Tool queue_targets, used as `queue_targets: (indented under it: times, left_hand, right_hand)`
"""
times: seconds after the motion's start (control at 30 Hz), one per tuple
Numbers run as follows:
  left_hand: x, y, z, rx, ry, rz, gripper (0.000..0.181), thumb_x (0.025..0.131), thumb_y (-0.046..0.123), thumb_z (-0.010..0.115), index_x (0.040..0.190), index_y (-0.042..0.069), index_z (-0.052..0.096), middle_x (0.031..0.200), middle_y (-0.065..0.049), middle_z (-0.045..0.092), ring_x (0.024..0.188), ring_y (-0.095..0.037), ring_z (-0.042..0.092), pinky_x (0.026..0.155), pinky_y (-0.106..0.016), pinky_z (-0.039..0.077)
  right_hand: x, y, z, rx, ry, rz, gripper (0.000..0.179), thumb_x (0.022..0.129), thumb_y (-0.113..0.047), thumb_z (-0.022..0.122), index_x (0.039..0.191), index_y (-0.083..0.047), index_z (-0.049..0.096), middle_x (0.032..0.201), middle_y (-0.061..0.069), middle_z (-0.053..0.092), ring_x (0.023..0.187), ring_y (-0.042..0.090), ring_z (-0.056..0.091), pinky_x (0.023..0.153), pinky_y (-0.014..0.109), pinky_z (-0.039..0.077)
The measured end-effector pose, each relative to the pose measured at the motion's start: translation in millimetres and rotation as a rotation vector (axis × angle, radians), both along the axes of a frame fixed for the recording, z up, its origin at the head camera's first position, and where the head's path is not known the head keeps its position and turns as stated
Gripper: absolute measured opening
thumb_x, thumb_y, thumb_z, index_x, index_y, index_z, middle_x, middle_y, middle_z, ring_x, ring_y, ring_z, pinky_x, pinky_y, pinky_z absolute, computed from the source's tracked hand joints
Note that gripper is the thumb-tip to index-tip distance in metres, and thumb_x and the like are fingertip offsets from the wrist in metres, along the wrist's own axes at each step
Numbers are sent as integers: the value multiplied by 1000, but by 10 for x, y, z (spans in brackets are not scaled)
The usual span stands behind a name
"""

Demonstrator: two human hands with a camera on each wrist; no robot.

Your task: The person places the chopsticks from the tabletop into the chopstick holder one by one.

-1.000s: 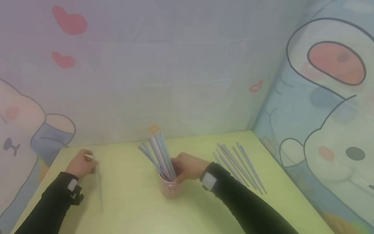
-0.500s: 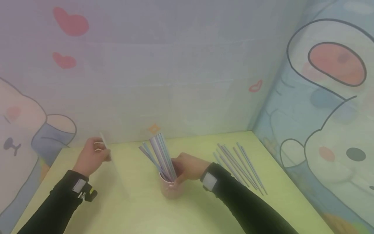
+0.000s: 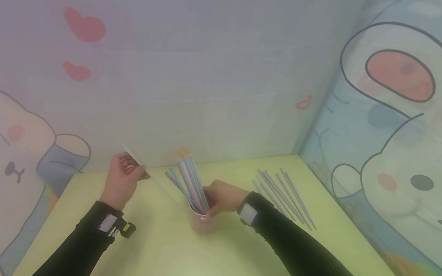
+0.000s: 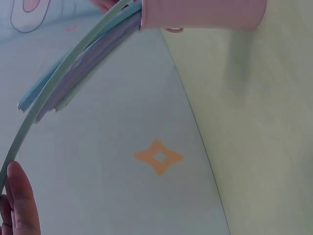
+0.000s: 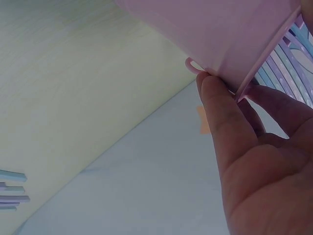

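My left hand (image 3: 121, 180) pinches a long pale green straw (image 3: 159, 186) near its upper end; the straw slants down to the right towards the cup. In the left wrist view the straw (image 4: 57, 73) looks bowed and passes in front of the bundle. A pink cup (image 3: 202, 227) with small loops on its side stands mid-table, holding several blue, purple and pale straws (image 3: 193, 184) that lean left. My right hand (image 3: 224, 196) grips the cup's rim from the right; in the right wrist view its fingers (image 5: 227, 112) lie on the outer wall.
Several loose straws (image 3: 283, 195) lie side by side on the yellow table (image 3: 165, 249), to the right beyond my right forearm. A printed cloth wall (image 3: 224, 96) rises behind the table's back edge, and another (image 3: 345, 165) borders the right side.
My left hand has lifted the straw off the left part of the table and carried it right, tilting its lower end towards the cup. My right hand and the cup have stayed put.
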State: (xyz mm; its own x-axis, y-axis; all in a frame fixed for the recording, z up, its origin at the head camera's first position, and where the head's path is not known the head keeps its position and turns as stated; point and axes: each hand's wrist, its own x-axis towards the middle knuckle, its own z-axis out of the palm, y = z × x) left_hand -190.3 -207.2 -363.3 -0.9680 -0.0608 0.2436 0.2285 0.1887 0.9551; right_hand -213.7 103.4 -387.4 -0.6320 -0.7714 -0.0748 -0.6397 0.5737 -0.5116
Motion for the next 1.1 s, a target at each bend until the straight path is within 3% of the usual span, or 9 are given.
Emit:
queue_targets:
  times: [0.13, 0.4, 0.6, 0.77, 1.1]
  left_hand:
    - [-5, 94, 1, 26, 40, -5, 47, 100, 0, 58, 136, 8, 28, 113, -13, 52, 92, -15, 68, 83, -28, 59]
    - [-6, 241, -36, 9, 36, 11, 43, 99, -1, 57, 133, 6, 30, 113, -14, 53, 91, -16, 69, 82, -28, 59]
    - [-26, 305, -137, -92, 9, 18, 42, 101, 5, 58, 133, 2, 30, 111, -13, 54, 86, -10, 69, 81, -27, 54]
    - [-40, 360, -226, -153, -4, 18, 41, 101, 6, 58, 132, 1, 31, 112, -14, 57, 88, -14, 69, 80, -30, 52]
    - [-138, 512, -358, -145, 25, -30, 42, 99, 2, 60, 132, 1, 35, 114, -17, 58, 91, -21, 67, 81, -34, 57]
  right_hand:
    - [-1, 2, 4, 19, 40, -9, 47, 73, -16, 93, 112, -8, 68, 97, 7, 74, 89, 22, 66, 85, 32, 50]
    - [14, 2, 10, -16, 6, 17, 46, 73, -10, 93, 112, -6, 69, 97, 9, 76, 86, 25, 69, 81, 28, 51]
    - [13, -7, 2, -20, 1, 0, 47, 73, -10, 93, 113, -7, 69, 101, 8, 76, 91, 24, 70, 86, 30, 52]
    - [11, -24, 3, -46, -20, 1, 51, 72, -6, 92, 117, -6, 69, 107, 8, 76, 100, 25, 71, 93, 32, 52]
    - [-8, -21, -15, -31, -22, -34, 53, 73, -11, 93, 120, -9, 70, 109, 5, 75, 101, 21, 71, 94, 32, 52]
